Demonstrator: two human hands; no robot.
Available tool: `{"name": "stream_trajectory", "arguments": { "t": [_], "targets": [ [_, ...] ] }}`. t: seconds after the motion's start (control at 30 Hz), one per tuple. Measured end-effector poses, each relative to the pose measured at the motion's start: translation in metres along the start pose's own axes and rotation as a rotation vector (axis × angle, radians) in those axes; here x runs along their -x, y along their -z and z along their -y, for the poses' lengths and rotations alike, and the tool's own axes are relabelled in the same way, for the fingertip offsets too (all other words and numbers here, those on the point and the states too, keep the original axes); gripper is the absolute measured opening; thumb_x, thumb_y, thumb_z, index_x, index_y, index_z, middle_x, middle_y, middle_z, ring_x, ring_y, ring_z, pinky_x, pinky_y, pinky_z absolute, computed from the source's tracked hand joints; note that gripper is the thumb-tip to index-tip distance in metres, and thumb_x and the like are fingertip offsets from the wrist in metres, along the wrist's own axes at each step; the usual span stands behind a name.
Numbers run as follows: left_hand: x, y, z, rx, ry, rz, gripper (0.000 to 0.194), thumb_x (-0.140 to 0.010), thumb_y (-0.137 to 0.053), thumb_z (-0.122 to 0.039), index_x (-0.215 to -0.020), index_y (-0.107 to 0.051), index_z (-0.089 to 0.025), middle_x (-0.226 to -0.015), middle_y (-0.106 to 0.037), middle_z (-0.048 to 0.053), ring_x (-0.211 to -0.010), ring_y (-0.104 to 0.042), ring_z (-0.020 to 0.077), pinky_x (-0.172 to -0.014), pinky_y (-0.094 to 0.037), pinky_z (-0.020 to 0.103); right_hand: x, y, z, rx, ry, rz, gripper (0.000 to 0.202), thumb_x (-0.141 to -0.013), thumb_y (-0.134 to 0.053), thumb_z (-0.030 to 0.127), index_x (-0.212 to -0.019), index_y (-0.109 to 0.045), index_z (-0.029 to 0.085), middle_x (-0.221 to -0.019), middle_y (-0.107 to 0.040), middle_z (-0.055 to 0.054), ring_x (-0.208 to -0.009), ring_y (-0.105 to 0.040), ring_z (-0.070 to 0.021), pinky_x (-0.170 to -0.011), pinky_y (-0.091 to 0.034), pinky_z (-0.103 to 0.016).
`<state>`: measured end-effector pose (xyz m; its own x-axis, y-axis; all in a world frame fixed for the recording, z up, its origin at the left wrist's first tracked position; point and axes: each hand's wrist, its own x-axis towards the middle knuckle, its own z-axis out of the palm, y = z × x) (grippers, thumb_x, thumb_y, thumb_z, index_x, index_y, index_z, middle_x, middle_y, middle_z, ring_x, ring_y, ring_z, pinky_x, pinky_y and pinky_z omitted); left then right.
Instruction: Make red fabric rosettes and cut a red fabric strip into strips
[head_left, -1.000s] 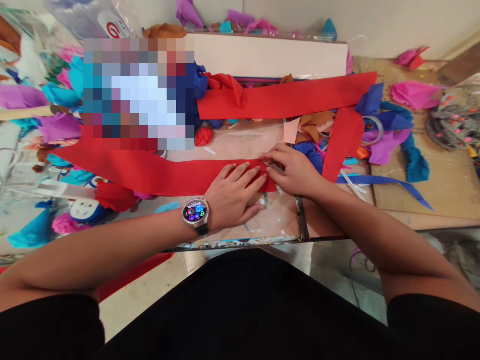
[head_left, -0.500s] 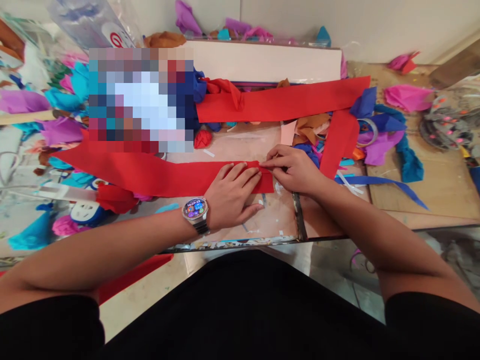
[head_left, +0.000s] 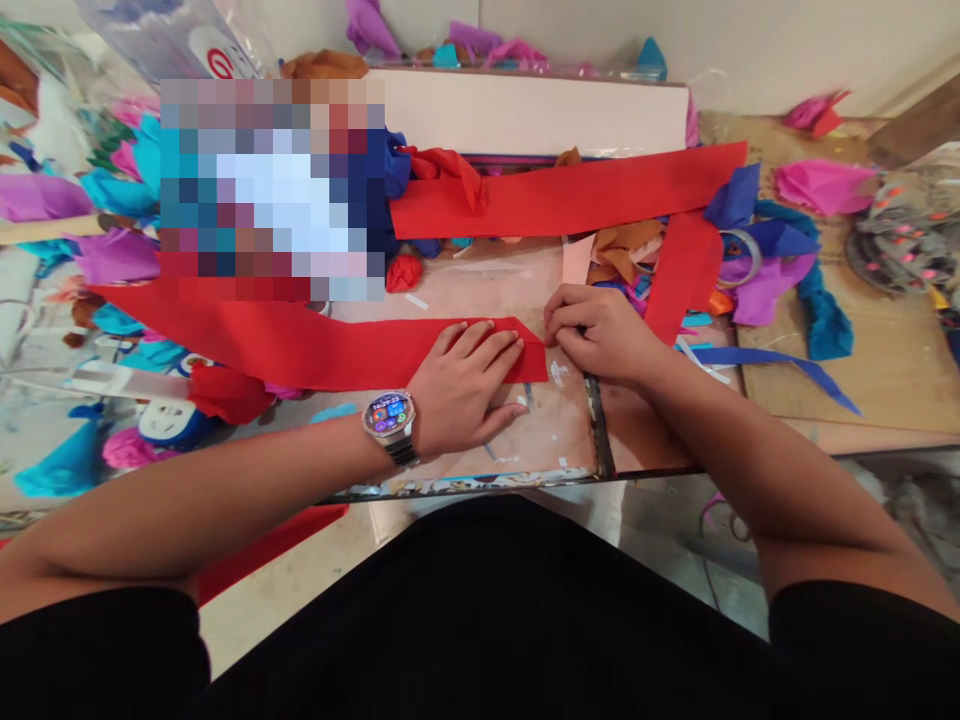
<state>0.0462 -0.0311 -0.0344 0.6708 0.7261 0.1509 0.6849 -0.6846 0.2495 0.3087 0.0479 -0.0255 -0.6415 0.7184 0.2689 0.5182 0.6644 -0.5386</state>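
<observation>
A long red crepe paper strip (head_left: 330,352) lies across the worktop, its right end in front of me. My left hand (head_left: 469,385), with a watch (head_left: 390,415) on the wrist, rests flat on that end, fingers spread. The strip's upper right corner (head_left: 525,333) is turned down, giving a slanting edge. Right at this corner, my right hand (head_left: 589,330) has its thumb and fingers pinched together on the paper's edge. Its fingertips partly hide what they hold. Farther back lies a second red strip (head_left: 585,192).
A tape roll (head_left: 742,257) sits among crumpled paper at right, near a blue strip (head_left: 787,365). Behind stands a long white board (head_left: 532,112). Paper pieces, a blue-and-white power socket (head_left: 178,415) and a pixelated patch fill the left. The table's front edge (head_left: 487,485) is close to me.
My right hand has moved slightly right and down, from the strip's top edge to its right end. The corner there now looks folded over. My left hand has stayed in place.
</observation>
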Motion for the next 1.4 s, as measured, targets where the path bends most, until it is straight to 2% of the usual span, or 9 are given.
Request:
{"name": "stream_trajectory", "arguments": {
  "t": [0.1,0.17,0.3,0.5,0.57,0.7,0.77,1.13,1.4],
  "targets": [
    [0.0,0.0,0.0,0.002,0.004,0.002,0.077,-0.108,-0.05,-0.061,-0.162,-0.054,-0.007,-0.168,-0.055,0.018,-0.156,-0.045,0.0448,-0.13,-0.032,0.063,0.0,-0.003,0.0,-0.015,0.007,-0.015,0.037,-0.09,-0.056,0.011,-0.104,-0.088,0.023,-0.106,-0.077,-0.008,-0.094,-0.073,-0.0229,-0.086,-0.058,-0.037],
    [0.0,0.0,0.0,0.002,0.005,0.004,0.077,-0.108,-0.05,-0.061,-0.162,-0.054,-0.007,-0.168,-0.055,0.018,-0.156,-0.045,0.0451,-0.13,-0.032,0.063,0.0,-0.005,-0.001,-0.018,0.028,0.001,0.04,-0.091,-0.056,0.012,-0.113,-0.088,0.024,-0.111,-0.076,-0.009,-0.098,-0.073,-0.0237,-0.089,-0.059,-0.039],
    [0.0,-0.001,0.001,0.004,0.005,0.009,0.077,-0.107,-0.051,-0.059,-0.164,-0.052,-0.007,-0.168,-0.055,0.018,-0.156,-0.045,0.045,-0.13,-0.032,0.062,0.001,-0.004,-0.003,-0.018,0.042,0.024,0.036,-0.088,-0.057,0.009,-0.098,-0.089,0.023,-0.108,-0.075,-0.009,-0.094,-0.072,-0.023,-0.087,-0.058,-0.039],
    [0.0,0.0,0.001,0.024,0.011,0.011,0.076,-0.106,-0.053,-0.059,-0.162,-0.054,-0.008,-0.168,-0.054,0.02,-0.157,-0.044,0.045,-0.13,-0.032,0.063,0.001,0.002,-0.003,0.01,0.046,0.026,0.029,-0.087,-0.056,0.006,-0.075,-0.08,0.018,-0.098,-0.075,-0.009,-0.085,-0.072,-0.0207,-0.081,-0.055,-0.035],
    [0.0,-0.001,0.001,0.02,0.01,0.001,0.075,-0.106,-0.054,-0.059,-0.162,-0.055,-0.008,-0.167,-0.053,0.021,-0.157,-0.043,0.0454,-0.13,-0.033,0.063,0.001,0.002,-0.002,0.002,0.042,0.019,0.029,-0.087,-0.056,0.006,-0.077,-0.08,0.019,-0.098,-0.075,-0.008,-0.085,-0.071,-0.0202,-0.081,-0.055,-0.034],
    [0.0,-0.001,0.001,0.019,0.012,-0.006,0.076,-0.106,-0.054,-0.06,-0.162,-0.054,-0.008,-0.165,-0.054,0.023,-0.156,-0.044,0.0464,-0.129,-0.034,0.064,0.001,-0.001,-0.001,-0.033,0.081,0.005,0.029,-0.093,-0.06,0.012,-0.103,-0.086,0.021,-0.109,-0.075,-0.009,-0.093,-0.073,-0.022,-0.085,-0.058,-0.035],
    [0.0,-0.001,0.001,0.023,0.016,-0.002,0.075,-0.106,-0.054,-0.059,-0.162,-0.055,-0.009,-0.165,-0.054,0.023,-0.156,-0.045,0.0465,-0.13,-0.034,0.064,0.001,-0.003,-0.003,-0.032,0.111,0.023,0.03,-0.095,-0.061,0.015,-0.11,-0.087,0.022,-0.112,-0.076,-0.01,-0.097,-0.074,-0.0231,-0.087,-0.059,-0.037],
    [0.0,0.0,0.001,0.048,0.011,-0.008,0.065,-0.104,-0.058,-0.056,-0.153,-0.063,-0.013,-0.165,-0.054,0.022,-0.155,-0.046,0.0473,-0.129,-0.035,0.066,0.002,-0.006,-0.011,-0.01,0.122,0.014,0.04,-0.093,-0.056,0.008,-0.107,-0.09,0.023,-0.109,-0.077,-0.009,-0.097,-0.074,-0.0221,-0.087,-0.061,-0.038],
    [0.0,0.001,0.001,0.039,-0.003,0.009,0.064,-0.108,-0.053,-0.056,-0.156,-0.061,-0.015,-0.173,-0.05,0.015,-0.16,-0.041,0.0449,-0.131,-0.033,0.064,0.001,-0.005,-0.012,-0.004,0.128,0.017,0.04,-0.093,-0.055,0.008,-0.107,-0.09,0.024,-0.109,-0.077,-0.009,-0.097,-0.074,-0.0213,-0.088,-0.06,-0.036]
  ]
}}
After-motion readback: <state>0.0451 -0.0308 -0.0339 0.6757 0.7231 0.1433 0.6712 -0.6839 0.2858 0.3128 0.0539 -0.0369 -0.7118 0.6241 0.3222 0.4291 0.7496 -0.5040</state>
